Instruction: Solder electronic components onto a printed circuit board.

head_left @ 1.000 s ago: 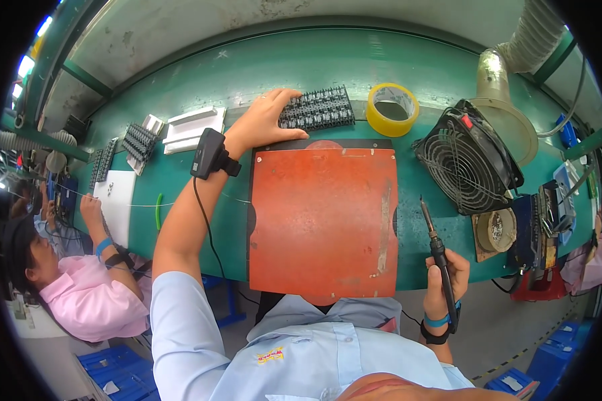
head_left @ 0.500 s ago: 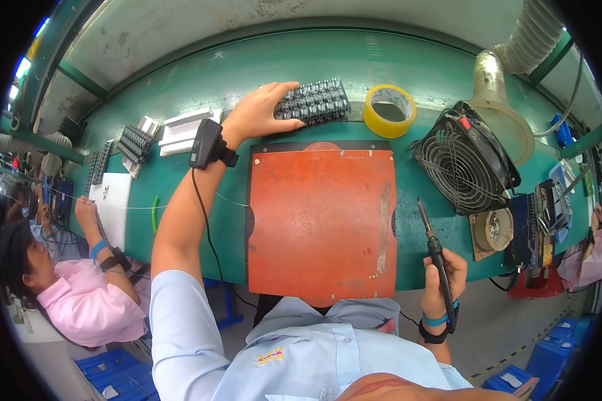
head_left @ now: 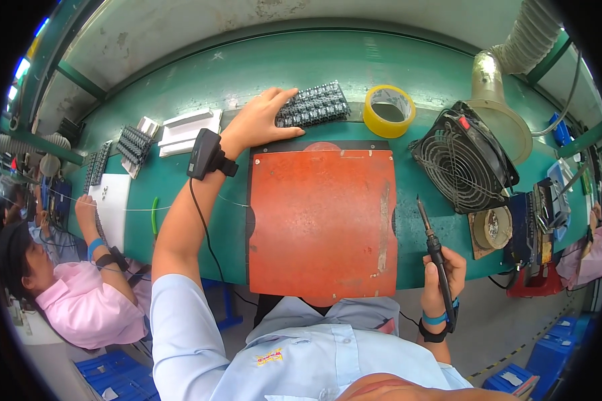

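Observation:
At the far middle of the bench lie rows of black circuit boards [head_left: 318,105] with small metal parts. My left hand [head_left: 264,120] is at their left end, thumb and fingers spread apart around the near and far sides; whether they touch is hard to see. On the right, my right hand [head_left: 448,274] grips a black-handled soldering iron [head_left: 435,247], its tip pointing away from me. Between my arms is an orange board [head_left: 322,224] on a dark base, its surface scuffed.
Right of the boards stand yellow tape [head_left: 374,121], a black fan [head_left: 461,160] and an extraction duct [head_left: 491,73]. A round tin [head_left: 493,229] is near the right edge. White trays [head_left: 190,134] and more boards [head_left: 134,145] lie left, where a co-worker [head_left: 80,294] sits.
The boards have tilted or settled slightly at their right end, and my left hand's fingers have spread a little off them. My right hand holds the soldering iron almost still.

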The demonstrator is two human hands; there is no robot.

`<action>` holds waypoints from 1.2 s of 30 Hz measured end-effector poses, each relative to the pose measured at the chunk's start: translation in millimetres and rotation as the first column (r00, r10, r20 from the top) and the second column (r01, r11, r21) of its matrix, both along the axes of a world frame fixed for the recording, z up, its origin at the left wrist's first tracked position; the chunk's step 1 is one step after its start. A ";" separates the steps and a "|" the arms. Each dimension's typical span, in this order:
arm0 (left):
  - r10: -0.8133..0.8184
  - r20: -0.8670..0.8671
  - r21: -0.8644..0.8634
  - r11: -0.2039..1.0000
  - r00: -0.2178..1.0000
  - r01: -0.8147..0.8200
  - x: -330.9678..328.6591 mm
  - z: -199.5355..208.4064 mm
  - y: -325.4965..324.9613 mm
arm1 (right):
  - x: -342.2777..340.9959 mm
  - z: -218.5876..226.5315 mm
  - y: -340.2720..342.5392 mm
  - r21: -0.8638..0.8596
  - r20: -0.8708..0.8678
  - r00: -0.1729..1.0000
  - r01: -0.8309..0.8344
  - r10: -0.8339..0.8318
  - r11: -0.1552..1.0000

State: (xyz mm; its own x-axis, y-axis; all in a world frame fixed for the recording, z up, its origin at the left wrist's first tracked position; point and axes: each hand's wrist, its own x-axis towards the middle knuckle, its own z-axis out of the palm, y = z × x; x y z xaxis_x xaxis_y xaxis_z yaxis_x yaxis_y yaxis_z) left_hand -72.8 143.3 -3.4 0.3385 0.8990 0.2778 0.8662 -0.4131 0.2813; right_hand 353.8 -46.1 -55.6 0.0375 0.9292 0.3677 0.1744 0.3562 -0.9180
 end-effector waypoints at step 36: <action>0.983 0.086 0.211 0.138 0.160 -0.968 -247.1 -10.8 -109.5 | 2.9 -11.3 6.5 0.012 0.065 0.998 0.019 -0.020 1.000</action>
